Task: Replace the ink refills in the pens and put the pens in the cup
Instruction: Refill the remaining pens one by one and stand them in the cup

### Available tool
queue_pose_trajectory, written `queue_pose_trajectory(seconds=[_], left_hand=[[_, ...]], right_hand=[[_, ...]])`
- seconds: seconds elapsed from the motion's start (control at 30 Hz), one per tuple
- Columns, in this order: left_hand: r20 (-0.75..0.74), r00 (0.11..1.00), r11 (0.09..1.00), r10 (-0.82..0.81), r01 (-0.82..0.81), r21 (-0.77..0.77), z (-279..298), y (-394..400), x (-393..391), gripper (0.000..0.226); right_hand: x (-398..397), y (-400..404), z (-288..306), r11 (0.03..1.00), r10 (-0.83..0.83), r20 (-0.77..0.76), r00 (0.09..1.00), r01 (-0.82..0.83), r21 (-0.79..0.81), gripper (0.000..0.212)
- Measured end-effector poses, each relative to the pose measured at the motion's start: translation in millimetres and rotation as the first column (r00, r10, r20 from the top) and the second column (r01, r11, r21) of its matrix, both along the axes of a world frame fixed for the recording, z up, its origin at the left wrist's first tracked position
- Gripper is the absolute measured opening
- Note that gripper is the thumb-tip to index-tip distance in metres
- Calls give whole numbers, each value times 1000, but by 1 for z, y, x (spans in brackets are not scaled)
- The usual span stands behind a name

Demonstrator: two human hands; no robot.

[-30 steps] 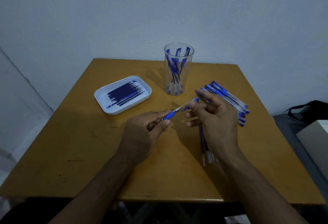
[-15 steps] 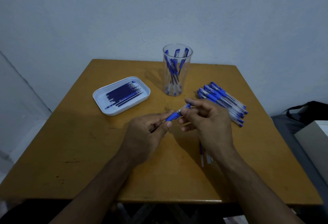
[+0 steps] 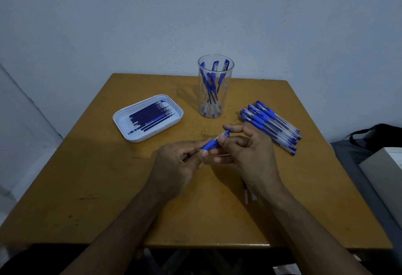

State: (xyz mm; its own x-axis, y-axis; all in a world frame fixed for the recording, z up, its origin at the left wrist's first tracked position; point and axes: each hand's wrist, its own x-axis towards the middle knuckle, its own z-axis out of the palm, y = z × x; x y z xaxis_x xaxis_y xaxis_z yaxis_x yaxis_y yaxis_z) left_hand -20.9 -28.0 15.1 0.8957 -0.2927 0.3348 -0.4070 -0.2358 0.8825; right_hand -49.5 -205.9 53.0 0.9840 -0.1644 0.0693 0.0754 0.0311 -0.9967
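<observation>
- Pale blue-grey wall behind; a square wooden table [image 3: 87, 187] fills the middle of the view, with a dark bag [image 3: 378, 133] and a grey box [image 3: 387, 166] off its right edge.
- Both forearms reach in from the near edge, and the hands meet just past the table's centre.
- Clear cup [image 3: 214, 87] stands upright at the far middle, several pens already inside, leaning at angles.
- White tray [image 3: 121, 120] sits far left of the hands, holding a row of dark refills [image 3: 150, 115] side by side.
- Pile of pens [image 3: 269, 125] lies to the right of the cup, just beyond the right hand, caps and grips pointing roughly far-left.
- Left hand [image 3: 176, 163] — fingers curled round the blue grip end of the pen in hand [image 3: 214, 143], thumb pressed on top.
- Right hand [image 3: 245, 150] pinches the clear barrel end of that same pen; index finger sticks out straight above it.
- Pen's long axis runs near-left to far-right, bridging the two hands — judged, the grip section and barrel are being screwed together.
- Two or three loose refills [image 3: 247, 196] peek out from under the right wrist; whether these are spent ones I cannot tell.
- Cup lies straight beyond the pen, slightly nearer the right hand, so that hand likely has the shorter reach for the drop.
</observation>
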Motion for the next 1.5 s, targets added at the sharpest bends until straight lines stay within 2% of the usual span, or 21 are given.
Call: queue_pose_trajectory(seconds=[0.17, 0.27, 0.33, 0.43, 0.5, 0.57, 0.67, 0.77, 0.87, 1.0, 1.17, 1.3, 1.5], left_hand=[[-25, 1000, 1000, 2, -2, -26, -1, -2, -1, 35], [-70, 997, 998, 27, -31, -60, 1, 4, 1, 40], [-70, 995, 997, 69, -71, -27, 6, 10, 4, 42], [75, 986, 971, 151, -162, 174, 7, 17, 14, 44], [170, 973, 897, 156, -212, 387, 7, 14, 23, 45], [186, 978, 832, 94, -180, 525, 8, 6, 31, 49], [211, 977, 776, -1, -132, 616, 10, -9, 41, 52], [163, 987, 727, -14, -102, 679, 8, -17, 50, 57], [113, 994, 704, -4, -77, 706, 3, -18, 52, 59], [150, 989, 706, -13, -97, 701, 0, -17, 51, 57], [142, 990, 710, -16, -88, 699, -4, -16, 53, 58], [132, 991, 693, -7, -90, 715, -5, -16, 54, 59], [107, 994, 690, 8, -83, 719, -5, -16, 54, 60]], right_hand=[[-1, 7, 0, 999, -47, 35, 998, 47, -10, 32], [0, 5, 6, 988, -131, 101, 986, 139, -70, 31], [2, 0, 12, 966, -195, 161, 968, 218, -136, 32], [3, -4, 24, 927, -274, 269, 923, 328, -181, 31], [6, -5, 38, 901, -310, 347, 885, 390, -190, 30], [13, -4, 55, 871, -347, 426, 835, 455, -184, 29], [31, -5, 84, 812, -373, 566, 735, 554, -185, 28], [51, -3, 108, 775, -359, 671, 649, 608, -173, 26], [74, -3, 118, 732, -291, 736, 612, 638, -241, 26], [105, -5, 114, 684, -151, 707, 691, 589, -430, 28], [135, -9, 104, 564, -48, 500, 865, 437, -701, 21], [142, -8, 101, 472, -68, 354, 933, 343, -812, 23], [149, -2, 104, 383, -120, 219, 968, 249, -889, 13]])
